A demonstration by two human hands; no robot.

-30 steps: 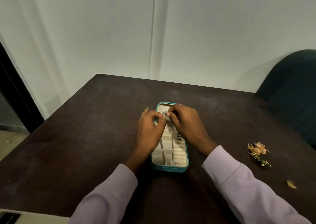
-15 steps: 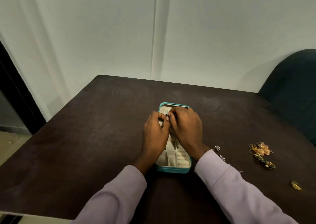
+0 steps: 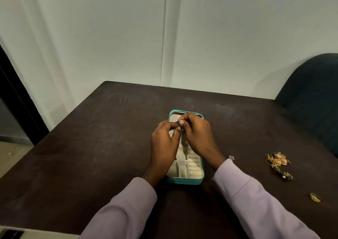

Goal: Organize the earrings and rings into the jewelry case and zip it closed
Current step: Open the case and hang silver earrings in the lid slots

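Note:
A teal jewelry case (image 3: pixel 184 181) lies open in the middle of the dark table, showing cream compartments and ring rolls. Over its far half, my left hand (image 3: pixel 164 143) and my right hand (image 3: pixel 197 134) meet fingertip to fingertip and pinch a small silver earring (image 3: pixel 178 124) between them. A silver stud (image 3: pixel 231 158) lies beside my right cuff. To the right lie a tangle of gold earrings (image 3: pixel 277 161), a dark green and gold earring (image 3: pixel 285 174) and a gold ring (image 3: pixel 315 197).
The dark table (image 3: pixel 109 147) ends at a pale wall behind. A dark teal chair (image 3: pixel 314 96) stands at the back right corner. A dark door frame (image 3: pixel 12 96) runs down the left side.
Both hands stay over the far half of the case, still pinching the small earring; the fingers have shifted slightly. The view has shifted a little, and the stud by my right cuff shows.

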